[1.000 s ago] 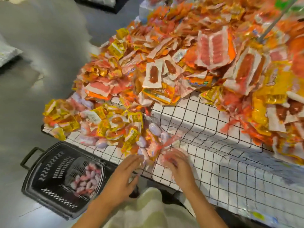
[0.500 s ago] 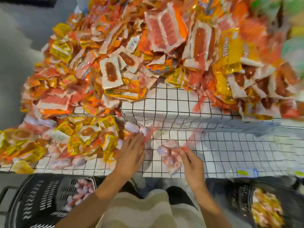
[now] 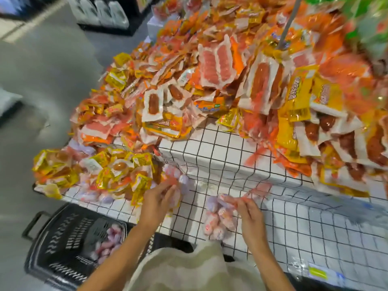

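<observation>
A small heap of pink-and-white wrapped snack packets lies on the white grid-patterned table near its front edge. My right hand rests at the heap's right side and pinches the red end of one packet. My left hand reaches into more pink packets at the edge of the yellow pile, its fingers curled on them. On the floor at the lower left stands a black plastic basket with several pink packets inside.
A big mound of orange, yellow and white sausage packets covers the raised tier and the table's left end. A thin metal pole rises from the mound. Grey floor lies to the left, dark shelving at the far back.
The view has swung back left, so the basket shows fully again. My right hand stays at the pink heap; my left hand stays among the packets by the yellow pile.
</observation>
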`<state>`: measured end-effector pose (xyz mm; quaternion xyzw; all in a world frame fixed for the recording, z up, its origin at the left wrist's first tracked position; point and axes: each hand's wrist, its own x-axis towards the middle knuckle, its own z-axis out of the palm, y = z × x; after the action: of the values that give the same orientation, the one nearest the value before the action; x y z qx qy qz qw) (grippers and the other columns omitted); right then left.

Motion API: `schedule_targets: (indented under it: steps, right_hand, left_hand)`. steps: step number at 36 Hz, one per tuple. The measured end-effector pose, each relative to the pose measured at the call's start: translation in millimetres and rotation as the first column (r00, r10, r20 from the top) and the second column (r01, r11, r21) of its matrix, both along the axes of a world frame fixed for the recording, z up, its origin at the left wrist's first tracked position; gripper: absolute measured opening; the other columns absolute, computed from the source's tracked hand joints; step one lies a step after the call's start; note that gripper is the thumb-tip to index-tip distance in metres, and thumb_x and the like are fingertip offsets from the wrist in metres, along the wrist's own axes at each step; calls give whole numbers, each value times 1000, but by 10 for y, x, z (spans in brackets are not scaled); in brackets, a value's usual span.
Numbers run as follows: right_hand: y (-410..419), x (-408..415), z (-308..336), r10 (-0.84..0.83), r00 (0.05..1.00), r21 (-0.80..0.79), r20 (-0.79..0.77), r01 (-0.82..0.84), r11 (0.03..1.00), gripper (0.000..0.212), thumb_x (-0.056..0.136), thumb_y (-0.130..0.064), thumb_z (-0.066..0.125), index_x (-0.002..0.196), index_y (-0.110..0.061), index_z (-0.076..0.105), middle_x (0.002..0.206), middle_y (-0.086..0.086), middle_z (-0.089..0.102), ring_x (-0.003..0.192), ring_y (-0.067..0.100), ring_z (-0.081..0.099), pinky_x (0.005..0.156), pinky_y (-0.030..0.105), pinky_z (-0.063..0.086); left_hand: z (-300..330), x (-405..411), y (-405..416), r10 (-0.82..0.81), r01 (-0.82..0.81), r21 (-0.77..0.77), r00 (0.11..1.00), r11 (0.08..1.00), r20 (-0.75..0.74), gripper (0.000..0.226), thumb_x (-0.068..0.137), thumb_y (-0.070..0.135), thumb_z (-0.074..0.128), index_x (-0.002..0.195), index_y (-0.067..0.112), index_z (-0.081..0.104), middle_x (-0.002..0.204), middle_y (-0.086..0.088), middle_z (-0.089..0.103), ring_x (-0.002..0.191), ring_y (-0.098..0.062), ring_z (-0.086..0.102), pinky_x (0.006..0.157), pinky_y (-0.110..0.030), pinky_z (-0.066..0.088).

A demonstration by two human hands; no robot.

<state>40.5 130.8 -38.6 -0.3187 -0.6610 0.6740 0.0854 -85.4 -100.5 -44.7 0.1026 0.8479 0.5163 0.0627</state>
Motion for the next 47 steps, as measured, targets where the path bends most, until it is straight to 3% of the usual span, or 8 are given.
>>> schedule_targets:
  steps: [8,15,23,25,29,37,42,47]
  right_hand:
    - [102,5,26,124,992,18,40,-124,992,30,107,-30,46,103,-18,74,103,-13,75,97,-1,68,76,19,48]
    - [149,-45,296,211,977,64,-30,-209,976,34,108,-22,45,90,-14,72,88,-6,76,83,5,69,64,7,48]
    - [-16,-72,659,200,971,83,-128,-191,978,30,107,-15,45,94,1,67,84,1,75,78,9,69,62,13,53]
    - [-107,-86,795,206,963,74,-174,-196,978,30,108,-15,46,93,2,65,82,6,75,76,12,69,66,16,53]
    - [-443,-92,1052,259,939,169,-226,-224,960,26,106,-12,47,88,-13,65,73,-17,74,68,-11,66,62,2,46]
    - [-1753,-14,1196,408,876,177,-256,-372,911,23,105,-16,49,89,-13,66,63,-2,71,51,6,63,50,14,51]
    - [-2611,15,995,575,799,259,-176,-526,810,27,103,-13,52,83,-14,71,69,-25,71,61,-16,62,55,-1,42]
    - [-3420,49,718,775,624,136,-103,-763,632,27,97,-23,51,93,-24,78,86,10,78,80,19,74,74,24,60]
  left_hand:
    - [671,55,81,194,-188,187,981,964,-16,20,101,10,56,107,8,76,102,0,77,97,-10,71,85,-23,53]
    - [1044,242,12,341,-324,407,939,854,31,17,99,27,62,100,27,79,102,-3,78,103,-28,71,93,-38,56]
    - [1430,598,-292,457,-437,562,882,703,114,19,101,19,58,105,13,76,100,-12,78,102,-27,73,75,-19,57]
    - [1464,725,-476,482,-466,568,866,678,134,19,100,22,59,103,19,77,100,-11,78,104,-25,73,71,-16,56]
    - [1385,1011,-975,546,-537,542,822,647,161,24,96,27,60,107,13,76,101,-11,77,106,-30,71,98,-36,53]
    - [962,1706,-2272,682,-726,450,670,520,294,20,98,29,59,101,18,76,97,-5,79,96,-18,74,82,-26,57]
    - [663,2209,-3140,787,-835,345,532,428,312,19,98,24,60,98,19,78,96,1,79,97,-11,73,87,-27,54]
    - [440,2769,-3887,858,-915,209,398,345,324,21,100,22,58,97,20,79,98,6,79,96,-7,72,82,-11,50]
